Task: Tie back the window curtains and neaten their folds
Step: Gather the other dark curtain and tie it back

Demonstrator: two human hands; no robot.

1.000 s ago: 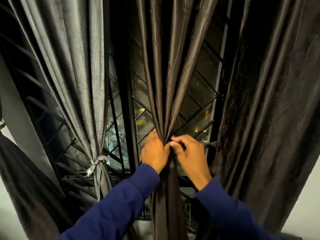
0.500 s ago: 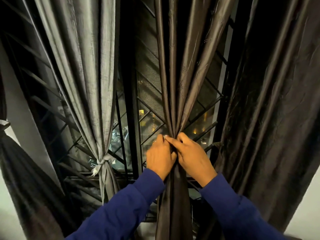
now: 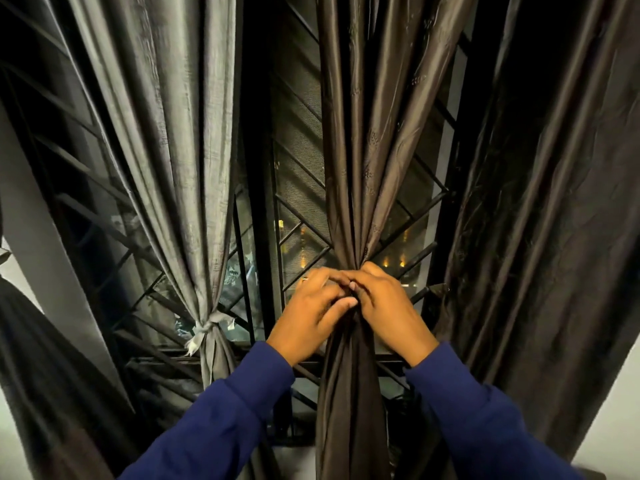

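A dark brown curtain (image 3: 360, 161) hangs in the middle of the window, gathered into a narrow waist. My left hand (image 3: 308, 317) and my right hand (image 3: 388, 306) meet at that waist with fingers curled round the bunched cloth; what they pinch between the fingertips is hidden. The fabric falls straight below my hands. To the left, a grey curtain (image 3: 173, 133) is gathered and bound by a pale grey tie (image 3: 207, 327) knotted around it.
A black metal window grille (image 3: 298, 209) with diagonal bars stands behind the curtains, city lights beyond. A wide dark curtain (image 3: 540, 209) hangs loose at the right. Another dark curtain (image 3: 45, 375) fills the lower left by a white wall.
The view has shifted, with the curtains now lower and further right in frame. My hands stay at the brown curtain's waist, the fingers of both now overlapping more closely.
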